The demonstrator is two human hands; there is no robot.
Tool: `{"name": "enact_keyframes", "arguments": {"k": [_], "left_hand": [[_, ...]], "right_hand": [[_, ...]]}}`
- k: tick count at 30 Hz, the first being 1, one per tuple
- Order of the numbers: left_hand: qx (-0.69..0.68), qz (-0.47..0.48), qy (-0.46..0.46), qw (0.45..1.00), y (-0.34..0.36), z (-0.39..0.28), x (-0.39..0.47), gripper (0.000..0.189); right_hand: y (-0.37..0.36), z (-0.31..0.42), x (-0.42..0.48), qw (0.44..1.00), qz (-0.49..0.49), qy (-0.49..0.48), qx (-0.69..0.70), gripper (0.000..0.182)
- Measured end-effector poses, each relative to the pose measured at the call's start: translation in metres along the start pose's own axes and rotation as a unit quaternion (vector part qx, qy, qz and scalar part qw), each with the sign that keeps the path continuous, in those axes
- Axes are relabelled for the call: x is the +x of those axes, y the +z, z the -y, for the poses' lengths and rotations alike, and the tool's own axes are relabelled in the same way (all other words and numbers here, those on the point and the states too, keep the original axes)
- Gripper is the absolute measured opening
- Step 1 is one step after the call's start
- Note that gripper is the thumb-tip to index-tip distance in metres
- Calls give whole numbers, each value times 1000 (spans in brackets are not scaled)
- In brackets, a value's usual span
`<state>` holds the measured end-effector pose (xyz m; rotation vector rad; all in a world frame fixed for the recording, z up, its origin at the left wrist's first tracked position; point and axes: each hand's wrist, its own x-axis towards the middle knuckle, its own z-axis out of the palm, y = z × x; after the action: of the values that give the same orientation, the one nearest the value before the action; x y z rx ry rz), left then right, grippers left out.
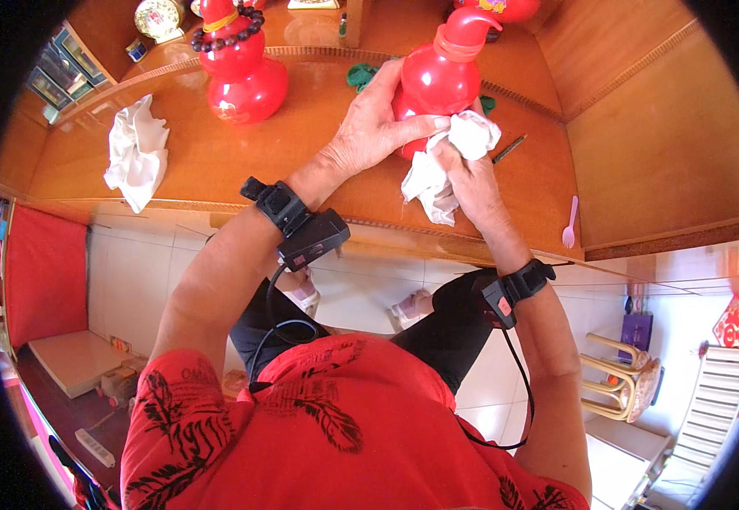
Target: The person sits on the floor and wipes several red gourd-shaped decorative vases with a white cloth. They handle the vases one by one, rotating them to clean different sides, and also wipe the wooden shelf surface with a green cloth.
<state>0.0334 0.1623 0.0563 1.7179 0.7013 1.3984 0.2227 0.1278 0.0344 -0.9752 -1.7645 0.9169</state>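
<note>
A glossy red gourd-shaped ornament [440, 80] stands on the wooden cabinet shelf, with a red band around its neck. My left hand [379, 121] grips its waist from the left side, thumb across the front. In my right hand [471, 175] is a crumpled white cloth [430, 182], pressed against the lower front of the gourd. Part of the gourd's base is hidden behind the cloth and my fingers. Green fabric [363, 76] shows behind the gourd on both sides.
A second red gourd [248, 89] with a dark bead bracelet [232, 39] stands to the left. Another white cloth [138, 153] hangs slightly over the shelf's front edge. On the right lie a thin dark stick [509, 148] and a pink plastic fork [571, 223], near the cabinet's side panel [669, 146].
</note>
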Motion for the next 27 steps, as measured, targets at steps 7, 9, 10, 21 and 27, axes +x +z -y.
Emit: {"name": "enact_keyframes", "arguments": {"k": [7, 9, 10, 21, 27], "left_hand": [[57, 16, -8, 998, 2, -7, 17, 83], [66, 11, -48, 997, -1, -7, 17, 82], [71, 11, -68, 995, -3, -8, 18, 81], [74, -18, -35, 996, 14, -28, 9, 67], [39, -18, -38, 998, 30, -57, 9, 56]], "right_hand": [[-6, 10, 1, 990, -5, -80, -116, 72], [-15, -1, -8, 989, 0, -68, -131, 79], [-20, -3, -11, 989, 8, -69, -132, 78], [-15, 7, -11, 964, -111, -10, 240, 54], [-2, 17, -7, 863, -100, 58, 492, 51]]}}
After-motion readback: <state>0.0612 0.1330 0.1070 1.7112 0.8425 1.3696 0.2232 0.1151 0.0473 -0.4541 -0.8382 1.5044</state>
